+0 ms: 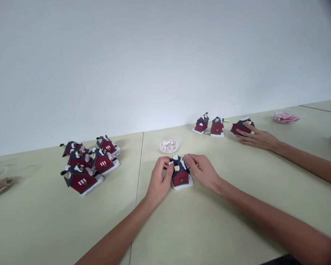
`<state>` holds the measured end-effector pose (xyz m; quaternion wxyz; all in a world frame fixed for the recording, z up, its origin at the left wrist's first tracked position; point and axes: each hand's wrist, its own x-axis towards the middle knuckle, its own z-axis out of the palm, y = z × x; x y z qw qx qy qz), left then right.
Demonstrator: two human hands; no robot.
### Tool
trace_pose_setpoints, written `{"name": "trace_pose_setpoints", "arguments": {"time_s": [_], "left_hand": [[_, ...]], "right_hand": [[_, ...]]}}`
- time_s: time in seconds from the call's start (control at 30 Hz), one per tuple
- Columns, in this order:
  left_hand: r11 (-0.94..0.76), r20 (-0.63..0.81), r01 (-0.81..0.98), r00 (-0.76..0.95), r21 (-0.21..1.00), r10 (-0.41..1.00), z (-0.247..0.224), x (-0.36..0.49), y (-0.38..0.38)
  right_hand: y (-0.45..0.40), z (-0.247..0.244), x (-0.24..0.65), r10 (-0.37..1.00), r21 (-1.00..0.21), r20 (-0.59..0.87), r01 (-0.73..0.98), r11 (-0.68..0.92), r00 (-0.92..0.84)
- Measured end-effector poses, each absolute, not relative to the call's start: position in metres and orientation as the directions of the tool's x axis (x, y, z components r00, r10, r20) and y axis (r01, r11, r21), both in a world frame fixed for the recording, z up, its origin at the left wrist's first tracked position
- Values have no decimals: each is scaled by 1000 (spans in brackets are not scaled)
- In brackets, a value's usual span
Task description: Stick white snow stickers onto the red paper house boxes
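Note:
A miniature red house (pixel 180 178) with a dark, snow-capped roof and a white base stands upright on the table in front of me. My left hand (pixel 160 178) is closed against its left side, with thumb and fingertips at the roof edge beside a small whitish piece (pixel 171 163); I cannot tell if that piece is loose. At the right edge of the roof, my right hand (pixel 202 171) grips the house with bent fingers, partly hidden behind it. Just beyond the house lies a clear bag of white-and-red striped pieces (pixel 169 147).
Several similar finished-looking houses (pixel 82 181) cluster at the left. Two more houses (pixel 217 127) stand at the back right, near another person's hand (pixel 257 139) on a third house (pixel 241 127). Bags lie at far right (pixel 286 117) and far left (pixel 0 186). A wall (pixel 154 66) rises behind.

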<state>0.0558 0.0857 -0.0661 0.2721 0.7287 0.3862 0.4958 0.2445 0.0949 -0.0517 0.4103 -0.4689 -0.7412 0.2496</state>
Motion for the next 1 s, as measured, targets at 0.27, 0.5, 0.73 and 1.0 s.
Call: {"name": "trace_pose_setpoints", "arguments": {"time_s": [0.27,0.5,0.73,1.0], "left_hand": [[-552,511,288,212,782,833,-67,55,87],[-544,502,289,210,788,839,-64,56,85],[-535,496,293,201,792,845,-64,56,86],[-531,494,281,197,799,847,-65,56,87]], "right_hand": [[93,-56,237,914,-871,373,279,404,-160],[93,-53,234,954,-961,254,66,267,-158],[90,-49,233,962,-964,232,99,247,-146],[92,-50,233,972,-983,179,7,183,-154]]}}
